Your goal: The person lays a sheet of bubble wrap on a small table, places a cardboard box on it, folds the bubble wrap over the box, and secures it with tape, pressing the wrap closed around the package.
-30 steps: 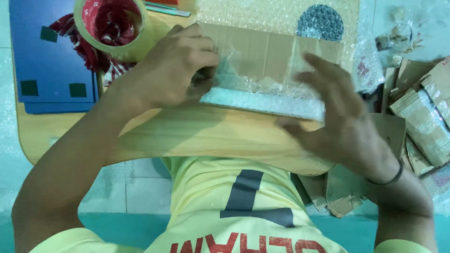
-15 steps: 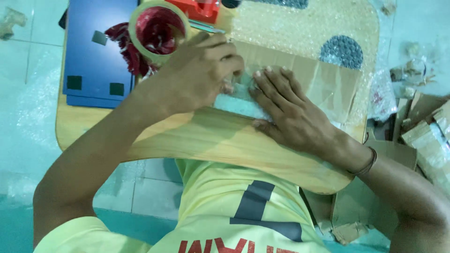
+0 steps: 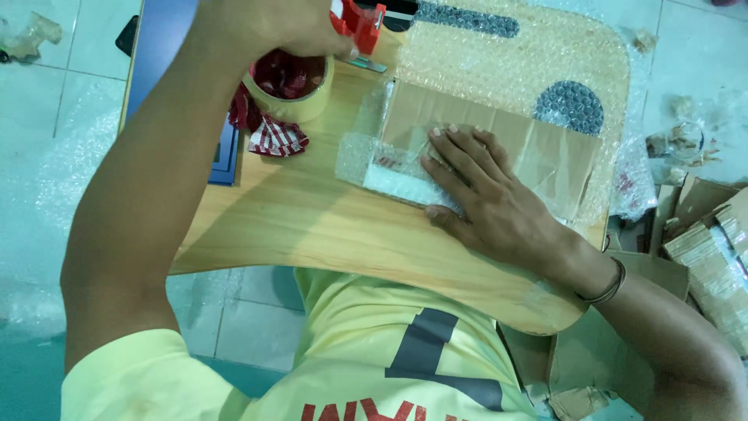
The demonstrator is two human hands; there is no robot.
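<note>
My right hand [image 3: 487,195] lies flat, fingers spread, on a small parcel in bubble wrap [image 3: 378,165] and the brown cardboard piece [image 3: 499,129] behind it, on a wooden lap table [image 3: 312,226]. My left hand [image 3: 284,27] is up at the table's far edge with its fingers curled around a red tape dispenser [image 3: 365,23]; the frame's top edge cuts off part of the hand. Just below it stands a roll of clear packing tape [image 3: 302,107].
A red checked cloth [image 3: 276,136] lies under the tape roll, beside a blue board [image 3: 167,47] on the left. A bubble wrap sheet [image 3: 506,58] covers the far right of the table. Cardboard boxes and scraps [image 3: 709,249] are heaped on the floor at right.
My left hand has left the parcel and moved up past the tape roll to the red dispenser. My right hand has slid left and now presses the parcel alone.
</note>
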